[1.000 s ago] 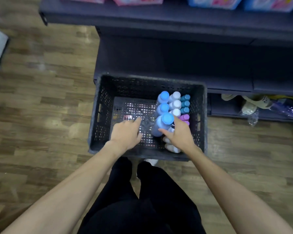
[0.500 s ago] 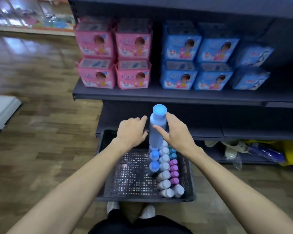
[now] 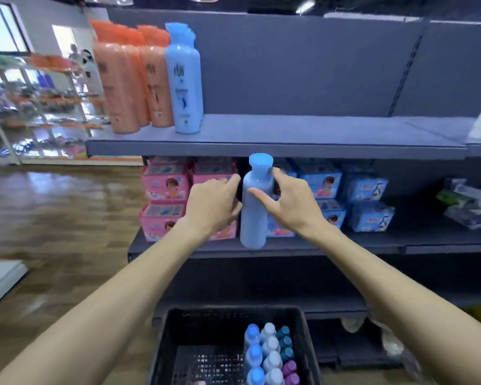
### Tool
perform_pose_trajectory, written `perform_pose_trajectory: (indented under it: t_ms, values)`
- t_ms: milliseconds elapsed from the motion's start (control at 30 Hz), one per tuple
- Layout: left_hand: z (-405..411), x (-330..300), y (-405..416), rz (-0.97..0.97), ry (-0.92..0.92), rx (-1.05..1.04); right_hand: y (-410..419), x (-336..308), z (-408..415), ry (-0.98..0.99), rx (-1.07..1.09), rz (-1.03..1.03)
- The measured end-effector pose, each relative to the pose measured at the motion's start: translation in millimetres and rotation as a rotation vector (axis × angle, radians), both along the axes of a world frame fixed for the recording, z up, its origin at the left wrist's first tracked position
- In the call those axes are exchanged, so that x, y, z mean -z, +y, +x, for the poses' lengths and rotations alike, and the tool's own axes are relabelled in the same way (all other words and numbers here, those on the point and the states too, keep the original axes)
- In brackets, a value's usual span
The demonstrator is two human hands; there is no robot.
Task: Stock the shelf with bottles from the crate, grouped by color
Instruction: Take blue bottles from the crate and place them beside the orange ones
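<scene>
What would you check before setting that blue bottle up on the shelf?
1. Hold on the light blue bottle: ok. The right hand wraps its upper body; the left hand curls against its side.
2. Bottle upright: ok, cap on top.
3. Matching colour group: ok. A blue bottle on the upper shelf stands beside the orange bottles.
4. Free space on the upper shelf right of that blue bottle: ok, bare board.
5. Height: not ok yet, the cap is level with the shelf's front edge.
6. More blue bottles left in the crate: ok, several show.
</scene>
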State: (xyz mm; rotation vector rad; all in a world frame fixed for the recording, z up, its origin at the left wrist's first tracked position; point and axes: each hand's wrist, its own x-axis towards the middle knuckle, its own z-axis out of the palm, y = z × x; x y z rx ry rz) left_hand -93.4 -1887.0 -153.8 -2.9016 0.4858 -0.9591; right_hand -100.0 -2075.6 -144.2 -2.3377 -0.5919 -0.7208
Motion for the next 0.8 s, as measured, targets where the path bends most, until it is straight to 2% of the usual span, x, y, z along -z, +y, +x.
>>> perform_pose_trajectory:
  t_ms: [167,433,600,800]
  values:
    - [14.3,-75.7,2.5,0.012,-0.135,-0.002,9.6,-75.6,19.3,-0.085,0.033,0.024]
    - [33.9,-156.9,22.9,0.080,-0.276,-0.059,30.6,-165.8,37.1,-0.147,0.042,-0.019]
    - [44.8,-186.9,29.1,0.135,-0.310,-0.070,41.7,-193.9,60.0,-0.087,0.048,0.042]
    - [60.7,-191.7,29.6,0.171,-0.284,-0.070,53.4,-203.3,86.1,-0.068,0.100,-0.010]
